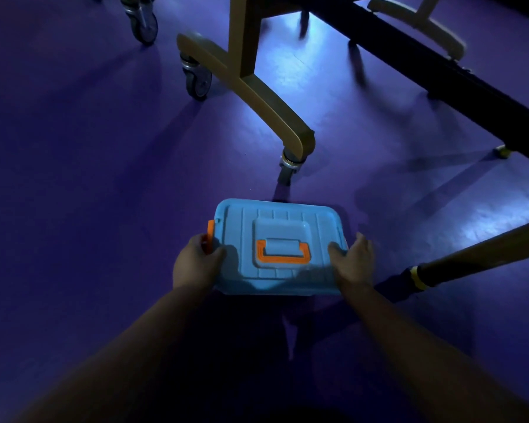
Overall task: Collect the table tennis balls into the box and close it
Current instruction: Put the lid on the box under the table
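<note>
A light blue plastic box (280, 221) with an orange carry handle (283, 254) on its lid sits on the purple floor in front of me. The lid covers the box, so nothing inside shows. My left hand (196, 265) grips the box's left side, fingers on the orange side latch (210, 239), which stands up. My right hand (353, 261) holds the right edge of the lid, hiding that side's latch. No table tennis balls are visible.
A gold-coloured table leg frame (257, 96) with castor wheels (287, 169) stands just beyond the box. A dark table edge (440, 74) runs at the upper right. A dark pole with a yellow band (419, 276) lies to the right of the box.
</note>
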